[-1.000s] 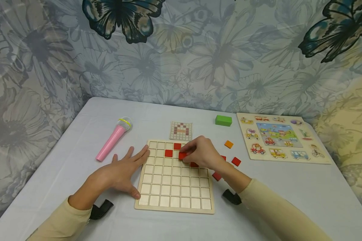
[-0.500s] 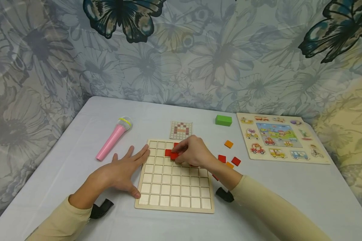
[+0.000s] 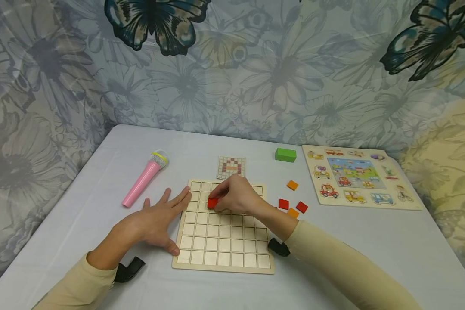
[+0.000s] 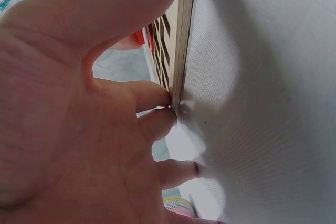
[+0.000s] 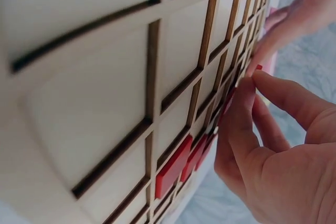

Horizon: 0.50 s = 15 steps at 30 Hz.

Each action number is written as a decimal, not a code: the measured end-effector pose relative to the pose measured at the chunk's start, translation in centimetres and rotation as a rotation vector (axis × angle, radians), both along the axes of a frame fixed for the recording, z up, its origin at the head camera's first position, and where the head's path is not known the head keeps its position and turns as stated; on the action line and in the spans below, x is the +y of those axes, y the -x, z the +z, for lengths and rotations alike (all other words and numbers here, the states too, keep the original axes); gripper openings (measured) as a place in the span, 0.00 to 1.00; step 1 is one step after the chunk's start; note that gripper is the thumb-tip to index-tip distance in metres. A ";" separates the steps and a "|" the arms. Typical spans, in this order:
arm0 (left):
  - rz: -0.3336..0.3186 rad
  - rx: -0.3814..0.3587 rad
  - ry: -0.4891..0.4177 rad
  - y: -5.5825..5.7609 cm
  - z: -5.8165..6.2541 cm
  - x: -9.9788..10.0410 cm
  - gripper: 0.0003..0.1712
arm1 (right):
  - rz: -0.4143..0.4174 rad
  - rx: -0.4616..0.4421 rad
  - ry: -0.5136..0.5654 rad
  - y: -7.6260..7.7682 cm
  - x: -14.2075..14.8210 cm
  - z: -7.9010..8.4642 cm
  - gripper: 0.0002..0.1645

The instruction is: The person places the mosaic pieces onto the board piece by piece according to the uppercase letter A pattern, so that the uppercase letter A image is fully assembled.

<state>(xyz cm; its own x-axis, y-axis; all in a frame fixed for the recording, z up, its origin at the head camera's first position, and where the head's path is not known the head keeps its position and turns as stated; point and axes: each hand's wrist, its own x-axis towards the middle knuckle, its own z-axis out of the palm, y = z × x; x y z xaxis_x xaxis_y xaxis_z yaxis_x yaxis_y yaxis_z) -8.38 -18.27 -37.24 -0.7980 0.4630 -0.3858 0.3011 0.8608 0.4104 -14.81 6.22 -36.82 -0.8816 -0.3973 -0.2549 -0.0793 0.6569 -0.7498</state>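
My right hand (image 3: 236,196) pinches a small red square tile (image 3: 212,203) between thumb and fingertips, above the upper left part of a wooden grid board (image 3: 223,245). In the right wrist view, several red tiles (image 5: 174,168) sit in the board's cells beside that hand; in the head view the hand hides them. My left hand (image 3: 155,221) lies at the board's left edge with spread fingers, its thumb and a fingertip touching the rim. The left wrist view shows straight fingers (image 4: 152,96) against the board's side and the cloth.
Behind the board lies a small pattern card (image 3: 231,165). To its right are loose red tiles (image 3: 283,204) and orange tiles (image 3: 292,185). A green block (image 3: 285,155) and a vehicle puzzle board (image 3: 356,172) lie further right. A pink toy microphone (image 3: 143,181) lies left.
My right hand has moved left across the board with the red tile, past the upper red tiles it now covers. The left hand stays at the board's edge.
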 end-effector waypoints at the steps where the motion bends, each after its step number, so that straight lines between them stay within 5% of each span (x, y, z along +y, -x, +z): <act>1: 0.000 -0.001 0.000 0.0 0.0 0.0 0.83 | 0.004 -0.002 0.001 0.0 -0.1 0.0 0.17; 15: -0.006 0.006 0.004 0.0 0.2 0.0 0.82 | 0.077 0.043 -0.082 -0.1 -2.0 0.2 0.14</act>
<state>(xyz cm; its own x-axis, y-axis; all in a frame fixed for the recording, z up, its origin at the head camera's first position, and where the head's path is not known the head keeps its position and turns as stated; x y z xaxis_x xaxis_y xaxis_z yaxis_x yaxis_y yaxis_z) -8.36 -18.27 -37.09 -0.7976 0.4666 -0.3823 0.3091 0.8604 0.4053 -14.75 4.22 -36.65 -0.8603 -0.4434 -0.2515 -0.1628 0.7065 -0.6887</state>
